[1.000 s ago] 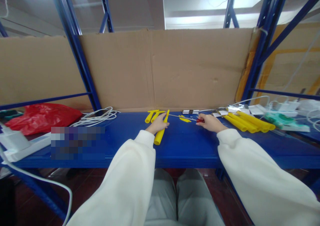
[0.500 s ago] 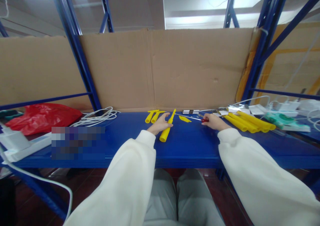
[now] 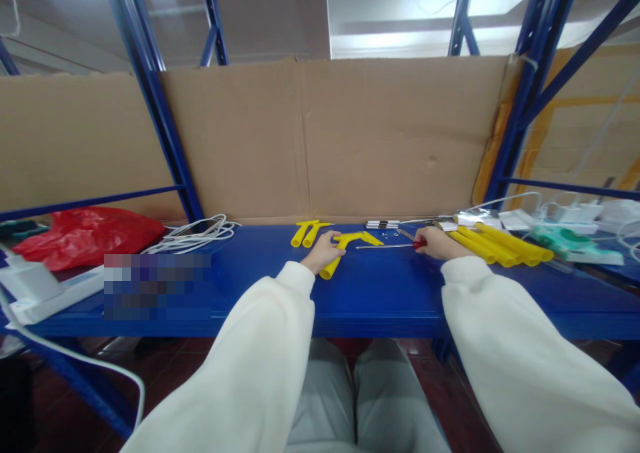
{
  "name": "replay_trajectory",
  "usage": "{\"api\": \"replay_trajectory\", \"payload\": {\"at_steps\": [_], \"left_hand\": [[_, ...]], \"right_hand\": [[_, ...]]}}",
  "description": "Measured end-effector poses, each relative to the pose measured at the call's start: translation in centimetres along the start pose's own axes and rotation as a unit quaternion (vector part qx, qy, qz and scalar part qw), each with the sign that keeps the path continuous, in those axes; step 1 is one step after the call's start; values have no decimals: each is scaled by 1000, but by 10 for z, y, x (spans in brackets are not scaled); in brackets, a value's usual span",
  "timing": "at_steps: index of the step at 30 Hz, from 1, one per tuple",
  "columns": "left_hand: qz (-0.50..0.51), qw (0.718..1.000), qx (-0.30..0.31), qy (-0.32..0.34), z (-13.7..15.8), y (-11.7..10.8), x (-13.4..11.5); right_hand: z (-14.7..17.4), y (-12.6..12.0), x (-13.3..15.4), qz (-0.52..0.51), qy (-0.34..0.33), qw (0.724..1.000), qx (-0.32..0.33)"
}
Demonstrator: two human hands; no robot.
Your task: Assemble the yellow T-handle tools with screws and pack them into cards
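My left hand (image 3: 325,253) is closed around a yellow plastic handle (image 3: 332,268), whose wide open end points toward me. A narrower yellow arm at its top reaches right, close to a small yellow piece (image 3: 371,237); whether they touch I cannot tell. Between the fingers of my right hand (image 3: 433,243) is the red grip of a screwdriver (image 3: 390,246). Its metal shaft points left, with the tip just right of the handle. Several tiny metal parts (image 3: 397,234) lie behind the shaft.
Two yellow T-shaped pieces (image 3: 309,233) lie at the back of the blue table (image 3: 380,293). Several yellow tubes (image 3: 500,246) sit right, near a green-and-white item (image 3: 560,243). Left are a red plastic bag (image 3: 90,236), white cables (image 3: 205,233) and a power strip (image 3: 60,296). Cardboard (image 3: 390,139) stands behind.
The yellow handle in my left hand has turned, so its narrow arm now points right. My right hand has drawn the screwdriver a little to the right.
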State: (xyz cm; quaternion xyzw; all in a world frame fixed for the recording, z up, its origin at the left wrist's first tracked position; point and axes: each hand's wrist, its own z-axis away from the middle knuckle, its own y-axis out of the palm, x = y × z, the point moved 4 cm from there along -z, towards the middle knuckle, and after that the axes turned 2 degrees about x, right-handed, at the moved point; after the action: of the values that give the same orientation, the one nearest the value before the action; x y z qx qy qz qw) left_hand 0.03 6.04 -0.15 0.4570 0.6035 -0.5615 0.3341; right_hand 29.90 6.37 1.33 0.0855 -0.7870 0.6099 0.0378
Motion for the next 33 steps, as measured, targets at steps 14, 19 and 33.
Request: {"api": "replay_trajectory", "payload": {"at_steps": [14, 19, 33], "left_hand": [[-83, 993, -61, 52, -12, -6, -1], [-202, 963, -21, 179, -9, -6, -8], [-274, 945, 30, 176, -9, 3, -6]], "right_hand": [[-3, 9, -5, -10, 11, 999, 49], [-4, 10, -4, -18, 5, 999, 50], [0, 7, 2, 9, -7, 999, 36]]}}
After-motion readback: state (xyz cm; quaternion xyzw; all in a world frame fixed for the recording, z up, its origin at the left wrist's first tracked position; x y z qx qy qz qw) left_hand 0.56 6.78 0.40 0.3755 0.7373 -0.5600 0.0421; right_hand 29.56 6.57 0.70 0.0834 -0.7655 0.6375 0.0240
